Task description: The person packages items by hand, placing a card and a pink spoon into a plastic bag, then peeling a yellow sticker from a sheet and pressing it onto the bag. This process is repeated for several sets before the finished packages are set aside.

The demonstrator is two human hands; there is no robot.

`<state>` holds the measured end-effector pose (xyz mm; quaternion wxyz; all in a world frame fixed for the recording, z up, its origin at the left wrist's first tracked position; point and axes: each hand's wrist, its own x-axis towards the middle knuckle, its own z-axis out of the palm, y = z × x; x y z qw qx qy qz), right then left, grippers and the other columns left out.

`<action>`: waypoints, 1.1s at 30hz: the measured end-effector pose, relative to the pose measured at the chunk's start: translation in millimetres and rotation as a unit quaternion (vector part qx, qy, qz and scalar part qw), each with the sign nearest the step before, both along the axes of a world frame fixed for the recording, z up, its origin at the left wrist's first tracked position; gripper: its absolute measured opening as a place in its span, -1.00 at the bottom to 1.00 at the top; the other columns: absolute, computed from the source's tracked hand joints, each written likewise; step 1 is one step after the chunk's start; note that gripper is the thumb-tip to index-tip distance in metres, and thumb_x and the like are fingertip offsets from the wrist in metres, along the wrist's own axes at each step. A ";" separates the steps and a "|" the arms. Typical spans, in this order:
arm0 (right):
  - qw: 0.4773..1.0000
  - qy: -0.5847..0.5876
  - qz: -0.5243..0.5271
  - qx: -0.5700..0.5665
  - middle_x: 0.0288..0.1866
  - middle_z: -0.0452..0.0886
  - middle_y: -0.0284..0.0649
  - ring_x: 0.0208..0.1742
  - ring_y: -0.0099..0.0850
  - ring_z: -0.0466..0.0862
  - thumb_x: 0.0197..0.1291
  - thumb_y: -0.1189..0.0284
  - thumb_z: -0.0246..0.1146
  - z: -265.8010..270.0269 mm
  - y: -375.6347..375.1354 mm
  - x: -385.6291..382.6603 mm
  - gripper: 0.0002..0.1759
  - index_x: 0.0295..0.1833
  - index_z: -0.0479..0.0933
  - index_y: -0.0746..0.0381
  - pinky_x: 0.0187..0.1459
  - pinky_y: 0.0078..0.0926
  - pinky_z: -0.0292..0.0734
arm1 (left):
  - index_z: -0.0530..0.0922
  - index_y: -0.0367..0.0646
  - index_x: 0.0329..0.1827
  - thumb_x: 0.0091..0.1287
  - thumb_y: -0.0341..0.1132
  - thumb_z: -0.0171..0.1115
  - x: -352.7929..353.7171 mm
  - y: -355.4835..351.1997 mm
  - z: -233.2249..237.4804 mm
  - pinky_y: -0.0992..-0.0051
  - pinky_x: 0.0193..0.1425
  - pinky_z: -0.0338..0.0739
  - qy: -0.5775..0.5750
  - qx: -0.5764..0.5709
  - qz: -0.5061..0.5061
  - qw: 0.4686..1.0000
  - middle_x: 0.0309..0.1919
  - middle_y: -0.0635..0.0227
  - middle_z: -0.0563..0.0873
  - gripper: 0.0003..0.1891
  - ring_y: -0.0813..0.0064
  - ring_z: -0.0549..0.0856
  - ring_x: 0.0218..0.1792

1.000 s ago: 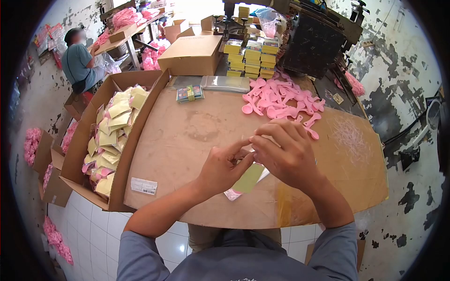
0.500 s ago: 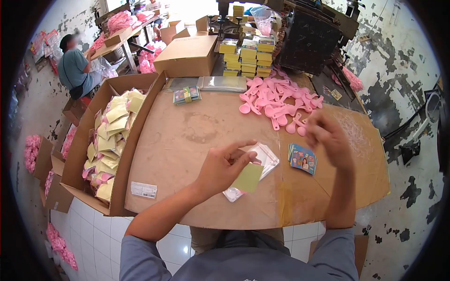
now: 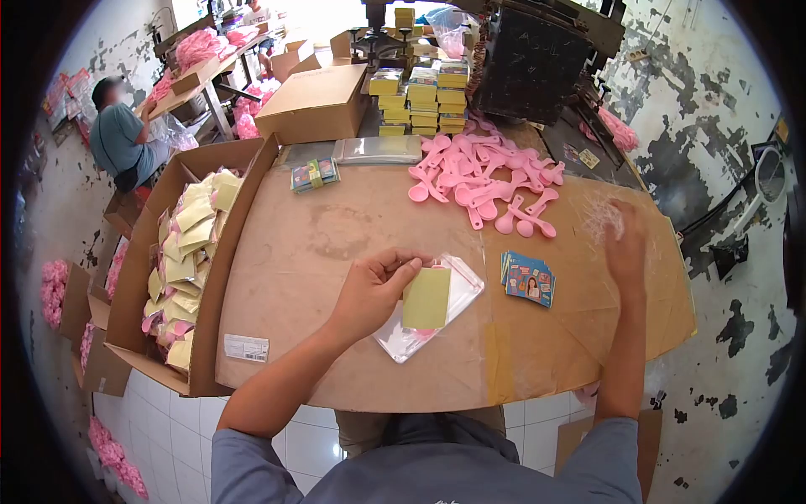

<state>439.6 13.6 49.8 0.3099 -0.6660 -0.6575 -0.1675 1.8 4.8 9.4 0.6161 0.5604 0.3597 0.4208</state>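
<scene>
Yellow card (image 3: 426, 298) is pinched at its top edge by the left hand (image 3: 374, 290), thumb and fingertips closed on it. It lies over a clear plastic bag (image 3: 395, 340) with a bit of pink showing at the near end, all at about six o'clock on the cardboard tabletop (image 3: 336, 235). Over at three o'clock, the right hand (image 3: 625, 248) is down on a patch of small clear scraps (image 3: 600, 220). Its fingers are curled but blurred, so I can't tell if it has hold of anything. Between the hands sits a stack of picture cards (image 3: 527, 279). Pink spoons (image 3: 487, 181) are heaped at one o'clock, and a carton (image 3: 231, 260) of filled packets (image 3: 189, 244) is at nine.
</scene>
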 end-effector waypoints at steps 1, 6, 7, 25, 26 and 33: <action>0.995 0.046 0.085 -0.019 0.23 0.65 -0.02 0.26 -0.12 0.62 0.27 0.57 0.30 4.4 -1.9 -30.9 -0.50 0.35 0.56 0.28 0.33 -0.16 0.46 | 0.66 -0.31 0.22 0.64 -0.29 0.17 1.1 -0.1 1.6 0.46 0.06 0.76 -0.005 -0.001 0.003 1.000 0.06 0.25 0.81 -0.71 0.54 0.79 0.04; 0.829 0.287 0.413 -0.246 0.01 0.72 -0.18 -0.09 -0.48 0.72 0.39 0.36 0.39 -3.4 -20.4 -163.9 -0.64 0.19 0.63 0.33 -0.06 -0.47 0.62 | 0.67 -0.26 0.24 0.65 -0.26 0.17 6.2 -5.7 1.7 0.43 0.06 0.77 0.000 -0.005 0.016 1.000 0.05 0.30 0.82 -0.70 0.54 0.80 0.02; 0.811 0.316 0.419 -0.259 -0.02 0.72 -0.19 -0.11 -0.50 0.72 0.39 0.37 0.39 -11.3 -19.0 -175.9 -0.64 0.19 0.63 0.33 -0.06 -0.48 0.62 | 0.67 -0.27 0.24 0.65 -0.26 0.18 7.3 -6.5 1.0 0.43 0.06 0.77 -0.010 -0.006 0.010 1.000 0.05 0.30 0.82 -0.70 0.54 0.80 0.01; 0.649 0.554 0.390 -0.346 -0.10 0.78 -0.31 -0.13 -0.63 0.73 0.42 0.49 0.40 -44.8 -1.8 -178.6 -0.83 0.05 0.70 0.31 -0.09 -0.63 0.60 | 0.75 -0.30 0.11 0.47 -0.41 0.41 2.3 0.2 -12.6 0.54 -0.11 0.76 0.038 0.048 0.021 0.998 -0.09 0.24 0.86 -0.77 0.58 0.81 -0.14; 0.645 0.555 0.391 -0.353 -0.10 0.78 -0.32 -0.14 -0.64 0.72 0.41 0.49 0.40 -45.3 -1.7 -176.9 -0.83 0.04 0.71 0.30 -0.10 -0.64 0.60 | 0.76 -0.30 0.09 0.46 -0.42 0.42 1.4 0.7 -12.2 0.55 -0.11 0.75 0.039 0.063 0.015 0.997 -0.09 0.25 0.86 -0.78 0.58 0.81 -0.15; 0.649 0.530 0.422 -0.347 -0.09 0.75 -0.36 -0.09 -0.65 0.70 0.39 0.56 0.34 -47.8 1.8 -169.5 -0.83 0.03 0.73 0.28 -0.09 -0.62 0.59 | 0.77 -0.29 0.09 0.46 -0.50 0.37 -7.7 8.4 -12.1 0.54 -0.02 0.76 0.076 0.155 -0.038 0.984 -0.06 0.29 0.87 -0.80 0.62 0.81 -0.11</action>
